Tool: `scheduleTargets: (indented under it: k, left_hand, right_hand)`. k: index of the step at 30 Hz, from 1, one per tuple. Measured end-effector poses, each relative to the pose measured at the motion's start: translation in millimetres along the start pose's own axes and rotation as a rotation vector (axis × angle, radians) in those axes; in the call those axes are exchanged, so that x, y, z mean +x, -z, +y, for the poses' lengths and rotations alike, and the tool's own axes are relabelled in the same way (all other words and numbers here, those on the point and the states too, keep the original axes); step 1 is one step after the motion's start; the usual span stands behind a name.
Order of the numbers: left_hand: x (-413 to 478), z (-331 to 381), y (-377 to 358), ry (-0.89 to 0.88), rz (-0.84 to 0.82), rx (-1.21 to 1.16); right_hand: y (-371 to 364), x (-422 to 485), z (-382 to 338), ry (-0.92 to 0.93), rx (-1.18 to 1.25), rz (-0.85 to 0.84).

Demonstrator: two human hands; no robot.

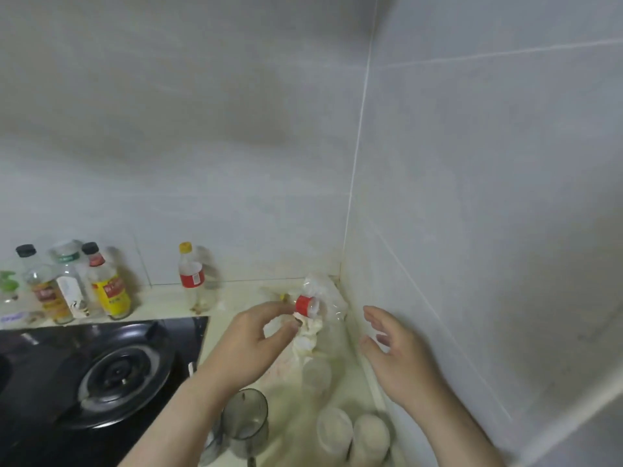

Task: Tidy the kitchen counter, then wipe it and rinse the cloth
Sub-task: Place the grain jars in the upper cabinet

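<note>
**Left hand pinches a red-banded plastic item in the bench corner**

Two pale tiled walls (202, 129) meet in a corner at the far right. Below them runs one cream bench (242, 298), stained near the middle. One black gas stove (101, 372) with a single round burner fills the near left.

Two bare hands reach in from the near edge. The left hand (249, 345) has its fingers curled, with thumb and forefinger pinching the red-banded end of one clear plastic item (317, 298). That item sits in the far right corner of the bench, close to both walls; whether it is a crushed bottle or a bag cannot be told. The right hand (401, 362) hangs just right of it beside the wall, fingers spread apart and holding nothing.

Four bottles (67, 284) stand together at the far left against the wall, two of them black-capped. One yellow-capped bottle (192, 278) with a red label stands alone, between that group and the corner.

One grey tumbler (246, 419) stands near, under the left forearm. Two white cups (333, 429) sit side by side at the near right, and one blurred translucent cup (317, 372) sits just beyond them. One crumpled white wad (308, 338) lies beneath the pinched item.
</note>
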State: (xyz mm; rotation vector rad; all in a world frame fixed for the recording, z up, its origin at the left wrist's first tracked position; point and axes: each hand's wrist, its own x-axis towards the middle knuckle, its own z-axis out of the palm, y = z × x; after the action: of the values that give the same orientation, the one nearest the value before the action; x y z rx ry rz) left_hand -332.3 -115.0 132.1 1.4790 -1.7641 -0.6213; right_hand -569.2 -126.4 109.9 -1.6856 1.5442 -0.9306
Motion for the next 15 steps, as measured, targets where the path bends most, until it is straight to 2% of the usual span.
scheduleTargets:
  k: [3,7,10,15]
  left_hand:
    - [-13,-20,-35,0.082,-0.126,-0.007]
    - [-29,-52,-92,0.106,-0.339,0.093]
    - [-37,-70,-122,0.161,-0.462,0.107]
    - [-41,-88,-152,0.215,-0.559,0.172]
  right_hand:
    - [-18,-13,26,-0.056,-0.126,-0.074]
    - [-38,-30,53,-0.115,-0.293,-0.206]
    - [-43,-39,69,-0.139,-0.294,-0.196]
    - [-47,-50,91,-0.19,-0.256,-0.179]
